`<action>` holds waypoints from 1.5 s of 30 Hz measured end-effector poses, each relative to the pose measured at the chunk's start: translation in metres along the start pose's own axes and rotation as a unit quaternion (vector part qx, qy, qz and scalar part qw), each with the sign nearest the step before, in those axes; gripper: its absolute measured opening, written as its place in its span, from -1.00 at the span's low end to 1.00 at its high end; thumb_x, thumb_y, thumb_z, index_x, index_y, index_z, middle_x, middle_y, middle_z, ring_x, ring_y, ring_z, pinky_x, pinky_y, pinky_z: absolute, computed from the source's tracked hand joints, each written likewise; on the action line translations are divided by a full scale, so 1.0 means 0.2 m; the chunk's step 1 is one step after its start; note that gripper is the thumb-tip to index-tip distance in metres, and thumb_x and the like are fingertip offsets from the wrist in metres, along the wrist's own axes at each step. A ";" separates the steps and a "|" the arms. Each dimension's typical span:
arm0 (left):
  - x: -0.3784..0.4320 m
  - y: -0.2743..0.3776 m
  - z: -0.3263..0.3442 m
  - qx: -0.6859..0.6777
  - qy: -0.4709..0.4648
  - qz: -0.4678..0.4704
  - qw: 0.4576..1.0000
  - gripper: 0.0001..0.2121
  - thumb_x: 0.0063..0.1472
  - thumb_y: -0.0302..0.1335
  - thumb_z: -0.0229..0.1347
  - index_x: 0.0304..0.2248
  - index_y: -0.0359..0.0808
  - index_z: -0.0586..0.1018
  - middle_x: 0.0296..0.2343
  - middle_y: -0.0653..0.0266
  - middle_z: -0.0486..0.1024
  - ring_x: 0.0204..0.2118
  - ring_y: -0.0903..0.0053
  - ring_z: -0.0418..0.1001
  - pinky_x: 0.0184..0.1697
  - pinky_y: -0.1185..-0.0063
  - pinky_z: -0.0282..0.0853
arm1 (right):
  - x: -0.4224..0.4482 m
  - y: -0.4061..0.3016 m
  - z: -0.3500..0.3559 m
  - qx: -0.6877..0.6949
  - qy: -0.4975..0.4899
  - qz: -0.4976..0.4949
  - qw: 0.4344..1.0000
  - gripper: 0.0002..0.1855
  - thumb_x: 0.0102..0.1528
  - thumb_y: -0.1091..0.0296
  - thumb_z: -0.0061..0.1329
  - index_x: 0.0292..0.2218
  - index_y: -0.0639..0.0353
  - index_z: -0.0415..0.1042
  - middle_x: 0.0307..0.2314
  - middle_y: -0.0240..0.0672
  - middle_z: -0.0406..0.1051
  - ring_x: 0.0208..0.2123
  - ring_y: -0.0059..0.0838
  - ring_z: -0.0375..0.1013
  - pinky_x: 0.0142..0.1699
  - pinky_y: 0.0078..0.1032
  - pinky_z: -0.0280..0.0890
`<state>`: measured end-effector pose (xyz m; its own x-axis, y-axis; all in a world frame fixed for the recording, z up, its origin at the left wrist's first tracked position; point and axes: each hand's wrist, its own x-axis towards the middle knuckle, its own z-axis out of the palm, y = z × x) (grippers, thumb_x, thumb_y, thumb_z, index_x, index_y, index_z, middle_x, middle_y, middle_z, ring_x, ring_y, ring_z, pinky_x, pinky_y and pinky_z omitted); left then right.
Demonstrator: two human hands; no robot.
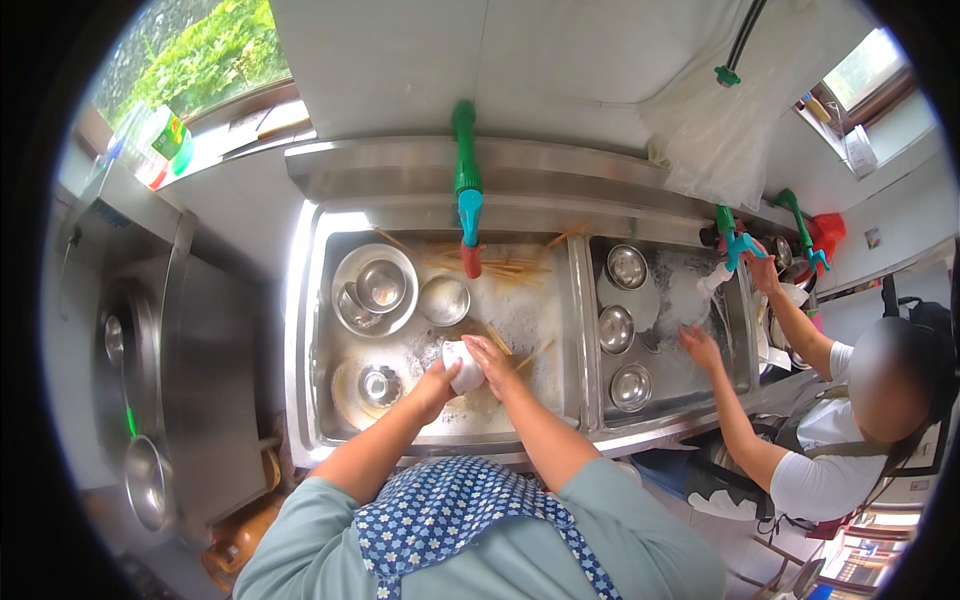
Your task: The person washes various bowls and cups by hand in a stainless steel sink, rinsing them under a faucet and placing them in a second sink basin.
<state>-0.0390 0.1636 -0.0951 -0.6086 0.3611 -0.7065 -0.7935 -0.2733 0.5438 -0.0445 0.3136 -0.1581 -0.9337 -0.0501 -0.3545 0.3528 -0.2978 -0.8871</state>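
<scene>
Over the left basin of a stainless steel double sink (551, 442), a small white bowl (466, 373) is held between both hands, tilted on its side. My left hand (436, 386) grips its left edge with the thumb on the outside. My right hand (491, 361) lies with its fingers along the right side of the bowl. Beyond the hands, a round metal bowl (445, 301) stands in the basin. To its left, a larger basin-shaped bowl (341, 311) holds metal bowls. Wooden chopsticks (499, 268) lie scattered at the back. Another metal bowl (380, 386) sits near my left forearm.
A green pipe tap with blue handle (469, 206) hangs over the left basin. At the right basin a co-worker's hand (701, 349) is near running water from another tap (731, 251). Several metal bowls (616, 330) line that basin's left side. A wok station (127, 360) stands left.
</scene>
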 end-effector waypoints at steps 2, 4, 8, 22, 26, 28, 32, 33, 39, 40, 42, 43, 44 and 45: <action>0.05 -0.05 -0.06 -0.023 -0.025 0.032 0.999 -0.76 0.26 -0.48 -0.06 -0.09 -0.34 0.36 -0.17 0.22 0.42 -0.13 0.44 0.41 -0.03 0.51 0.28 | -0.02 -0.02 0.08 0.059 0.051 0.076 0.994 -0.63 0.15 0.10 -0.11 -0.09 0.12 0.35 -0.19 -0.38 0.37 -0.14 -0.50 0.35 -0.07 -0.50 0.25; 0.13 -0.09 -0.07 0.049 -0.030 0.113 0.992 -0.78 0.25 -0.50 -0.05 -0.12 -0.35 0.39 -0.22 0.21 0.45 -0.17 0.45 0.42 -0.08 0.50 0.31 | 0.00 -0.04 0.13 0.290 0.119 0.216 0.925 -0.58 0.20 -0.01 -0.27 -0.09 0.08 0.34 -0.18 -0.34 0.38 -0.14 -0.39 0.36 -0.05 -0.38 0.27; 0.21 -0.19 -0.19 0.345 -0.032 0.219 0.912 -0.81 0.22 -0.51 -0.01 -0.19 -0.42 0.44 -0.30 0.27 0.50 -0.26 0.54 0.44 -0.15 0.56 0.33 | -0.02 0.01 0.17 0.398 0.134 0.223 0.880 -0.37 0.21 -0.22 -0.60 0.01 0.06 0.21 -0.10 -0.21 0.31 -0.10 -0.18 0.33 0.00 -0.12 0.22; 0.00 0.06 -0.12 -0.084 -0.140 -0.014 0.987 -0.65 0.26 -0.21 -0.07 -0.03 -0.18 0.34 -0.11 0.31 0.40 -0.04 0.48 0.34 0.04 0.45 0.23 | -0.21 -0.16 -0.10 0.399 0.012 0.130 0.908 -0.60 0.11 0.31 -0.03 -0.02 0.13 0.28 -0.15 -0.36 0.37 -0.13 -0.45 0.36 0.03 -0.38 0.21; 0.01 0.06 -0.09 -0.094 -0.102 -0.073 0.988 -0.59 0.24 -0.14 -0.05 -0.01 -0.16 0.31 -0.09 0.34 0.37 -0.01 0.47 0.30 0.03 0.41 0.21 | -0.23 -0.14 -0.17 0.308 0.014 0.093 0.947 -0.61 0.12 0.29 -0.03 -0.03 0.16 0.28 -0.21 -0.35 0.39 -0.27 -0.50 0.39 -0.06 -0.44 0.26; -0.03 0.09 -0.02 0.043 -0.082 -0.011 0.996 -0.55 0.24 -0.07 -0.09 0.02 -0.11 0.29 -0.07 0.35 0.35 -0.03 0.50 0.31 0.05 0.36 0.20 | -0.25 -0.23 -0.09 0.270 0.010 0.082 0.959 -0.67 0.13 0.31 -0.04 -0.08 0.18 0.30 -0.29 -0.36 0.40 -0.36 -0.55 0.38 -0.15 -0.49 0.27; -0.03 0.09 -0.01 0.029 -0.102 -0.022 0.994 -0.50 0.25 -0.05 -0.11 0.08 -0.11 0.21 0.00 0.34 0.27 0.04 0.45 0.26 0.10 0.34 0.15 | -0.30 -0.35 0.00 0.199 -0.018 0.070 0.977 -0.74 0.13 0.32 -0.05 -0.14 0.17 0.29 -0.32 -0.37 0.40 -0.35 -0.57 0.37 -0.18 -0.53 0.27; -0.02 0.08 -0.01 -0.010 -0.115 -0.011 0.993 -0.47 0.25 -0.07 -0.10 0.12 -0.12 0.15 0.03 0.32 0.25 0.07 0.44 0.22 0.10 0.32 0.14 | -0.31 -0.37 0.01 0.201 -0.005 0.067 0.977 -0.75 0.14 0.32 -0.07 -0.15 0.16 0.30 -0.32 -0.38 0.40 -0.34 -0.56 0.37 -0.19 -0.52 0.27; -0.01 0.04 -0.02 0.243 -0.054 0.239 0.939 -0.42 0.25 -0.19 -0.05 0.17 -0.23 0.07 0.02 0.23 0.26 0.04 0.36 0.26 0.08 0.41 0.15 | -0.21 -0.16 -0.05 0.362 0.116 0.086 0.921 -0.78 0.17 0.33 -0.12 -0.14 0.11 0.34 -0.28 -0.40 0.43 -0.24 -0.49 0.40 -0.14 -0.43 0.29; 0.00 0.05 -0.03 0.383 -0.040 0.372 0.845 -0.41 0.25 -0.21 -0.03 0.17 -0.27 0.07 0.01 0.20 0.27 0.03 0.36 0.27 0.08 0.45 0.15 | -0.20 -0.15 -0.05 0.414 0.128 0.117 0.894 -0.79 0.16 0.33 -0.13 -0.15 0.10 0.35 -0.26 -0.41 0.43 -0.22 -0.48 0.40 -0.12 -0.42 0.29; -0.03 0.10 -0.02 0.400 -0.035 0.359 0.842 -0.43 0.25 -0.25 -0.02 0.15 -0.31 0.11 -0.01 0.16 0.30 0.03 0.36 0.27 0.09 0.48 0.15 | -0.21 -0.14 -0.05 0.421 0.118 0.112 0.892 -0.78 0.16 0.33 -0.12 -0.14 0.11 0.34 -0.24 -0.40 0.42 -0.18 -0.46 0.39 -0.07 -0.41 0.29; -0.04 0.13 -0.01 0.419 -0.030 0.345 0.840 -0.45 0.25 -0.28 -0.01 0.13 -0.35 0.15 -0.03 0.13 0.33 0.03 0.36 0.27 0.09 0.51 0.14 | -0.22 -0.14 -0.05 0.430 0.108 0.107 0.890 -0.77 0.16 0.34 -0.12 -0.13 0.12 0.32 -0.23 -0.39 0.41 -0.14 -0.44 0.39 -0.03 -0.39 0.29; -0.02 0.14 -0.03 0.418 -0.030 0.344 0.840 -0.45 0.25 -0.28 -0.01 0.13 -0.35 0.15 -0.03 0.13 0.33 0.03 0.36 0.27 0.09 0.51 0.14 | -0.22 -0.15 -0.05 0.430 0.109 0.108 0.890 -0.77 0.16 0.34 -0.12 -0.13 0.12 0.32 -0.23 -0.39 0.41 -0.14 -0.44 0.39 -0.03 -0.39 0.29; 0.00 0.15 -0.05 0.313 -0.061 0.285 0.904 -0.47 0.24 -0.30 -0.01 0.13 -0.35 0.17 -0.04 0.11 0.34 0.02 0.36 0.28 0.09 0.51 0.14 | -0.24 -0.18 -0.05 0.429 0.108 0.111 0.890 -0.77 0.17 0.35 -0.13 -0.12 0.12 0.32 -0.21 -0.38 0.40 -0.13 -0.44 0.38 0.00 -0.37 0.28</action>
<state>-0.0622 0.1465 -0.0827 -0.8824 0.4274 -0.1967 -0.1708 0.0985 0.9804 -0.0116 0.3364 -0.1130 -0.7807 -0.0427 -0.6235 0.2648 -0.9263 -0.2681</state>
